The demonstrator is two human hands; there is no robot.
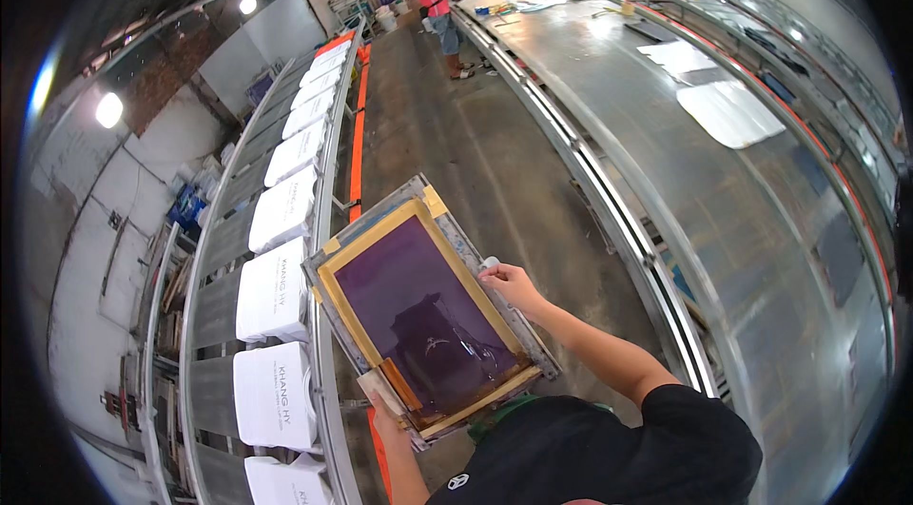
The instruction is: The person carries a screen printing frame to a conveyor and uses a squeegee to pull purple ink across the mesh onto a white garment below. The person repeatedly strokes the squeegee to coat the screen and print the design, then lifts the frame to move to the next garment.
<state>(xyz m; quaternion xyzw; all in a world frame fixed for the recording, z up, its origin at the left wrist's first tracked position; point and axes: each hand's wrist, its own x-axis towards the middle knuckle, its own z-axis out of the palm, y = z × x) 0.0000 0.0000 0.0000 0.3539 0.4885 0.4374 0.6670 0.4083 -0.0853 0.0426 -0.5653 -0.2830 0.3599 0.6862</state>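
Observation:
A screen-printing frame with purple mesh and yellow taped borders is held tilted in front of me. My left hand grips its lower left side, where a squeegee with a wooden grip and orange blade lies against the frame. My right hand is closed at the frame's upper right edge, around a small white item that I cannot make out clearly. Dark wet ink glistens on the lower part of the mesh.
A long rack of folded white printed shirts runs along my left. On my right stretches a metal print table with white sheets. Down the concrete aisle, a person in pink stands beside that table.

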